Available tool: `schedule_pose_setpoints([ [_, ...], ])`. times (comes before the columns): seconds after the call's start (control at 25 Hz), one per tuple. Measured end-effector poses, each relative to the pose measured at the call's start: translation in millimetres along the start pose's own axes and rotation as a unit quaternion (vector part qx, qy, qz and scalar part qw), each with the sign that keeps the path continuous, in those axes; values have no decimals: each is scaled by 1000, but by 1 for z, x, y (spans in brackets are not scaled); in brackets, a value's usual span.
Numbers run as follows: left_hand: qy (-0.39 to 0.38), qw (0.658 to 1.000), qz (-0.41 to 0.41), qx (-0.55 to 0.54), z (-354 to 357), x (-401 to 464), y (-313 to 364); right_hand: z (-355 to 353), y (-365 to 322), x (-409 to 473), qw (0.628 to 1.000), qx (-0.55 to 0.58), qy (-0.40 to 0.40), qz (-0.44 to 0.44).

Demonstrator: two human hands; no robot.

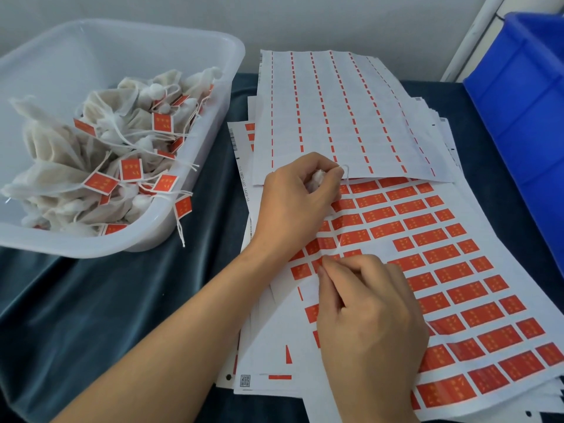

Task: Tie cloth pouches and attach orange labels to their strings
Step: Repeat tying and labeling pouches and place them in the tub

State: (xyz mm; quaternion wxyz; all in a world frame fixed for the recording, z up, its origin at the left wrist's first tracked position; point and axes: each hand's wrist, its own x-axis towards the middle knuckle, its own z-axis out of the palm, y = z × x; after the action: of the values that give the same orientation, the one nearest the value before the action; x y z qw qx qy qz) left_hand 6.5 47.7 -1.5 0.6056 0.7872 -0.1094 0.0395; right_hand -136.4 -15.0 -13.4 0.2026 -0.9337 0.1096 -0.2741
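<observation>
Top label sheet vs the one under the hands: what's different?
The top sheet is stripped: white, with only thin orange slivers in columns. The lower sheet still carries rows of full orange labels, with a few gaps near the right hand. The top sheet lies further back, overlapping the lower sheet's far edge. The left hand, gripping a pouch, sits over where they meet. Both are white backing sheets on the same stack.

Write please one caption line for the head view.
Left hand holds a pouch; right hand pinches its string over the label sheet.
</observation>
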Motion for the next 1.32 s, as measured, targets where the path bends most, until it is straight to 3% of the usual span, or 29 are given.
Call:
schedule_pose_setpoints([
  [0.36, -1, 1000, 6, 13, -1, 1, -1, 1, 2, 5, 996, 34, -27, 73],
  [0.84, 3, 1000, -2, -26, -4, 4, -1, -1, -11, 5, 997, -56, -44, -44],
  [0.96, -3, 997, -28, -78, -8, 7, 0, -2, -17, 6, 998, -8, -32, -58],
  [1.16, -4, 987, -63, -150, -16, 12, -1, -6, -24, 15, 986, 162, -22, -23],
  [1.32, 0, 980, -79, -183, -18, 13, -1, -11, -23, 27, 975, 219, -29, -26],
])
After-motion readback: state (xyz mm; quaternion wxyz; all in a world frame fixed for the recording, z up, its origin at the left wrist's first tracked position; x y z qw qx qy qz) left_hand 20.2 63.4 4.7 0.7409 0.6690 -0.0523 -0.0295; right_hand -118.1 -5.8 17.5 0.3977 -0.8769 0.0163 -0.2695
